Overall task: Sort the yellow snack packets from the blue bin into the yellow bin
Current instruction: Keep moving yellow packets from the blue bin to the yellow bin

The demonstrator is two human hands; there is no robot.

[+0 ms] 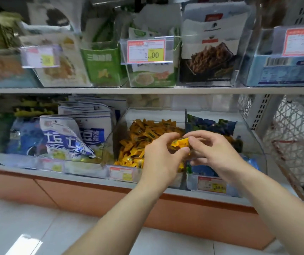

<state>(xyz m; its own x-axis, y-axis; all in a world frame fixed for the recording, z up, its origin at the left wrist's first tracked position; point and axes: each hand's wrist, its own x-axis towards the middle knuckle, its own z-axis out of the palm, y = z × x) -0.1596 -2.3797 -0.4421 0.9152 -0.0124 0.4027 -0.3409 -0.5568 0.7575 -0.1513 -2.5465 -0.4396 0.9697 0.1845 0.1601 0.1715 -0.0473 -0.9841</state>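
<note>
- The small yellow crinkly snack packet (180, 142) was held just above the thin upright divider (185, 116), between the two compartments, apparently mid-transfer.
- The left hand (163, 155) curled its fingers and thumb round the packet's left end, probably to take it over for the drop.
- The right hand (213, 150), fingers bent, pinched the right end, seemingly passing it across.
- The clear compartment heaped with yellow packets (136, 144) lay under the left hand, the likely destination.
- The clear compartment of blue packets (212, 124) sat just right of the divider.
</note>
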